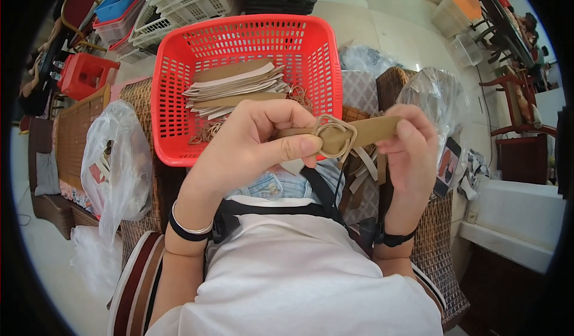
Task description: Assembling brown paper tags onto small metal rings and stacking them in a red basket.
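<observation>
A tan strap (375,130) is stretched between my hands, threaded through a tan-coloured buckle (351,134) above my lap. My left hand (257,141) pinches the strap and the buckle's left edge between thumb and fingers. At the strap's other end, my right hand (411,147) grips the tip between thumb and forefinger. Just beyond lies a red plastic basket (245,28), holding a stack of tan strips (233,86) with pale undersides. More buckles (300,98) lie beside the stack, partly hidden by my left hand and wrist.
A clear plastic bag (116,156) hangs at the left, and another plastic bag (436,99) sits at the right. Loose strips (366,165) lie near my right wrist. Stacked crates (185,7) and a red stool (86,75) stand farther off. People are at the far right.
</observation>
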Demonstrator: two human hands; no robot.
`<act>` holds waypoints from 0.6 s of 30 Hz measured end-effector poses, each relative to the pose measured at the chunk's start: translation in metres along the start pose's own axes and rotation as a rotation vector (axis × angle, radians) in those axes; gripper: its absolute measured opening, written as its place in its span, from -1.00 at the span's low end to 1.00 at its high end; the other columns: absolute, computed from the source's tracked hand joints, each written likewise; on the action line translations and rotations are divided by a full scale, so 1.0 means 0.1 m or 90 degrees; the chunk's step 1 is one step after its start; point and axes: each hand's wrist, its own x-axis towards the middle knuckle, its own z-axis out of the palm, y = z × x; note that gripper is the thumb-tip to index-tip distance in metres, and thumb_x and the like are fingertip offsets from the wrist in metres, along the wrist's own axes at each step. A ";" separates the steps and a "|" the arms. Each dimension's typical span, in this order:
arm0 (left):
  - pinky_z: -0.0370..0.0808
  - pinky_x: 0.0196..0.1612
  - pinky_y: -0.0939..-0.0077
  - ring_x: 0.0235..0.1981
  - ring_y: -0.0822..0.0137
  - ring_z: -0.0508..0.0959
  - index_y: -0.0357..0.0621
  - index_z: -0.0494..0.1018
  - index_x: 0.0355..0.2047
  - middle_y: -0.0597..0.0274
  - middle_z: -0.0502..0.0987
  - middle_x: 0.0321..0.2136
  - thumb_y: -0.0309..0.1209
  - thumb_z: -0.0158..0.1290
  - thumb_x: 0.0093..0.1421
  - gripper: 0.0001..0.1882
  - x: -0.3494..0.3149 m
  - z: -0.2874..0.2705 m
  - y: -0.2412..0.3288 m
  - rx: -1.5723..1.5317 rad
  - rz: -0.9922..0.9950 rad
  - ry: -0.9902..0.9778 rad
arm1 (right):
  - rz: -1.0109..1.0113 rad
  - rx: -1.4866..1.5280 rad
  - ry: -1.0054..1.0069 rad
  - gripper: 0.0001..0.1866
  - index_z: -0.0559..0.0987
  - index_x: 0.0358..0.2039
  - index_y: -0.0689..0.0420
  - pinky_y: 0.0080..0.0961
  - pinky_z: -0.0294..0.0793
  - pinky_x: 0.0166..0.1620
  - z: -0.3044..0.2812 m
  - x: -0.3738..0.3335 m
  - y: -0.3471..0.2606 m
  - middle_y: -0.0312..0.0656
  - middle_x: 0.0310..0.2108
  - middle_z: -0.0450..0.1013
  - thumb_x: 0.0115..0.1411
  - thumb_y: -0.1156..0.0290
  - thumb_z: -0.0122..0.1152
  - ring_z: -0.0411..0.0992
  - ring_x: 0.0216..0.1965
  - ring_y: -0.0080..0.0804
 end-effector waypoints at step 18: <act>0.40 -0.54 0.75 -0.51 0.57 0.54 -0.35 0.50 -0.21 0.23 0.58 -0.50 -0.49 -0.02 0.26 -0.82 0.10 0.16 -0.19 0.130 -0.002 0.078 | 0.189 -0.033 -0.046 -0.84 0.57 -0.33 0.34 -0.65 0.46 -0.52 0.05 0.04 0.20 -0.10 -0.48 0.53 0.13 0.49 0.22 0.47 -0.57 -0.49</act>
